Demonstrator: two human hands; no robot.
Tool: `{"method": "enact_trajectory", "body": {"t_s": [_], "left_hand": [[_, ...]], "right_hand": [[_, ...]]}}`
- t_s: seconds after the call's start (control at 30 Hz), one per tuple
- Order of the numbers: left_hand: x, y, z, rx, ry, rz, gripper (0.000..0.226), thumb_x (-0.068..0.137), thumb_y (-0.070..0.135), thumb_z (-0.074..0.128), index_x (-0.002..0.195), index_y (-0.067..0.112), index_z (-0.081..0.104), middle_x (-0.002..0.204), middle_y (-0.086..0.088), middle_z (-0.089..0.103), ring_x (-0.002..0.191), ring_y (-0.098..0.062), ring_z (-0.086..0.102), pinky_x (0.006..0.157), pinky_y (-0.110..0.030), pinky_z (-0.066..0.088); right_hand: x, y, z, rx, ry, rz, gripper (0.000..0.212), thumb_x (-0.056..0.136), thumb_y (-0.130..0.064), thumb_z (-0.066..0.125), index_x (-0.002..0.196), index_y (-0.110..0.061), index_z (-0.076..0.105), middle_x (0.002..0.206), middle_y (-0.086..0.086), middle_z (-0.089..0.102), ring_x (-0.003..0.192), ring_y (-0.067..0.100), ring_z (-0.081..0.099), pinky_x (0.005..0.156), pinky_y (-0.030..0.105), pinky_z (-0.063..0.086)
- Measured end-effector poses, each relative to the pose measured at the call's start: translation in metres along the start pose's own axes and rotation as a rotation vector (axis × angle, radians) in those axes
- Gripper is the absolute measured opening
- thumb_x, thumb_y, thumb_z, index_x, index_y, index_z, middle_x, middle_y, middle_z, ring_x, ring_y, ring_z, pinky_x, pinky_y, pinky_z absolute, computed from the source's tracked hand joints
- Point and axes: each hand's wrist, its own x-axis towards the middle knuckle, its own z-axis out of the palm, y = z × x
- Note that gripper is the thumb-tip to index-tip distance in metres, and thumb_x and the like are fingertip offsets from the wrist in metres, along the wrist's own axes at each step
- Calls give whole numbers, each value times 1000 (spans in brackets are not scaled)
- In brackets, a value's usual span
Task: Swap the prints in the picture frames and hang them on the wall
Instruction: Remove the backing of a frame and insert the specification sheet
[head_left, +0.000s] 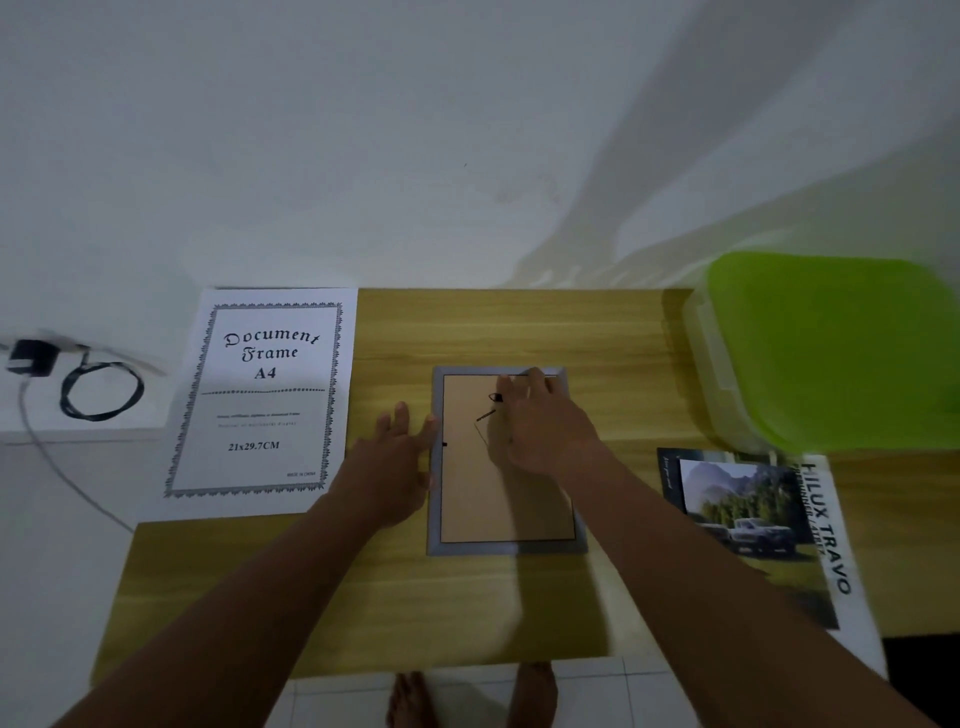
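A grey rectangular picture frame (506, 548) lies face down on the wooden worktop (415, 597), long axis pointing away from the person, left hand (400, 457) spread against its left edge, right hand (540, 421), fingers extended, nearer the far rim.

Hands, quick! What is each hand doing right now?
Left hand: open, fingers straight at the left edge of the grey rectangular picture frame.
Right hand: open, fingers resting on its brown cardboard backing, holding nothing.

Picture frame (506, 546) on table (519, 603), insert sheet (260, 400) left, car print (748, 512) and lidded box (831, 348) right.
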Motion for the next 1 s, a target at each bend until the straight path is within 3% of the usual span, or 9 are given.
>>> {"method": "enact_trajectory", "body": {"t_s": [0.17,0.37,0.47,0.57,0.67,0.83,1.0], "left_hand": [[1,-2,4,14,27,13,78,95,35,55,154,26,3,161,-16,-2,147,-38,-1,112,-55,27],[4,-6,6,31,10,17,76,95,40,51,154,28,3,161,-14,-3,147,-37,-1,113,-57,24],[4,-7,5,-5,-10,9,77,95,39,52,154,30,3,161,-13,-5,147,-36,-4,114,-57,23],[3,-6,3,-16,-15,17,78,95,40,52,154,30,3,161,-13,-7,147,-36,-5,114,-58,22],[1,-6,0,-29,-51,16,87,90,48,57,154,31,0,161,-11,-12,147,-34,-8,116,-57,18],[1,-8,-2,-44,-69,26,96,85,53,63,153,32,-1,160,-10,-13,147,-33,-9,116,-57,18],[1,-9,0,-35,-61,26,96,84,55,62,153,33,-1,161,-10,-13,148,-32,-9,116,-57,19]], "right_hand": [[-38,-11,42,227,232,211,62,102,-33,33,153,-3,16,158,24,18,148,37,15,119,48,25],[-75,-12,64,439,250,300,67,104,-39,36,156,-2,13,164,17,8,151,30,9,121,47,22],[-83,-9,66,503,281,296,68,103,-41,42,156,-7,15,164,12,13,149,28,17,115,49,32],[-88,-5,70,585,332,341,67,99,-44,52,150,-8,27,152,14,38,134,30,43,100,43,47],[-89,-2,72,600,334,367,56,97,-45,55,138,-11,39,140,13,50,122,31,53,91,42,51],[-91,-1,69,591,329,321,63,99,-39,54,149,-8,31,154,11,37,138,28,39,104,40,40],[-89,3,66,467,257,266,60,103,-39,46,152,-9,28,161,12,22,144,27,29,108,38,37]]}}
